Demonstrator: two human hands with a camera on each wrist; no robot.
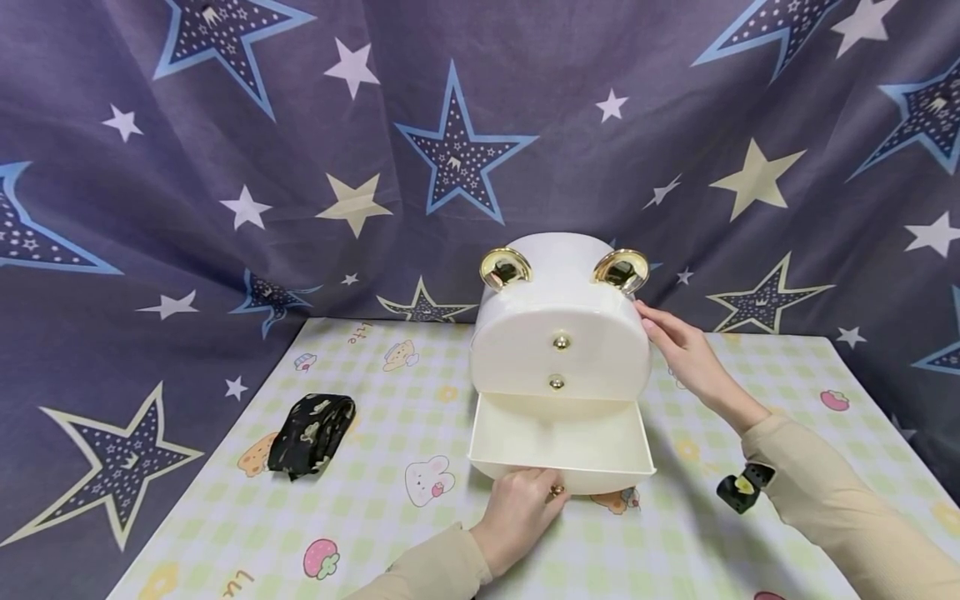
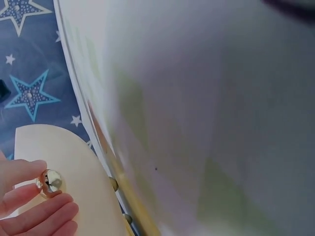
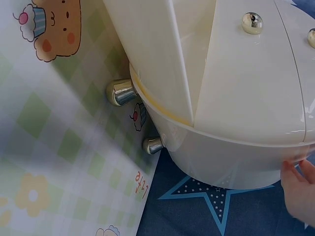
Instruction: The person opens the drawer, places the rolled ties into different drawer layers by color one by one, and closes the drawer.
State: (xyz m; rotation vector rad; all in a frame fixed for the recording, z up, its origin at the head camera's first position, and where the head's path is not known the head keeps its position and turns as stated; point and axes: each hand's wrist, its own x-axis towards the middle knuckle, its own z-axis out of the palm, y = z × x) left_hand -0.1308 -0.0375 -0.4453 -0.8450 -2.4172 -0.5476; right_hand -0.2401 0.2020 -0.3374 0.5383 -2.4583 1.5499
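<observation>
The pulled-out drawer (image 1: 561, 433) is low in the white box (image 1: 525, 350). Your left hand (image 1: 516, 518) pinches its knob (image 2: 53, 181), partly hiding it. Your right hand (image 1: 690, 360) touches the box's side, fingers loose, some tips hard to see. Count two more knobs (image 1: 561, 342), two gold ears (image 1: 506, 268) and one black bundle (image 1: 311, 435) on the table (image 1: 397, 542). Both sleeves (image 1: 832, 492) are cut off.

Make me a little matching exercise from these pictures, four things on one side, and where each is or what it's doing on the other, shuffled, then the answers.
Things:
1. left hand
2. right hand
3. bottom drawer
4. black patterned bundle

Places and states:
A. pulled out
B. lying on the table, left of the white box
C. touching the side of the white box
D. pinching a gold knob

Pairs: 1-D, 2-C, 3-A, 4-B
</observation>
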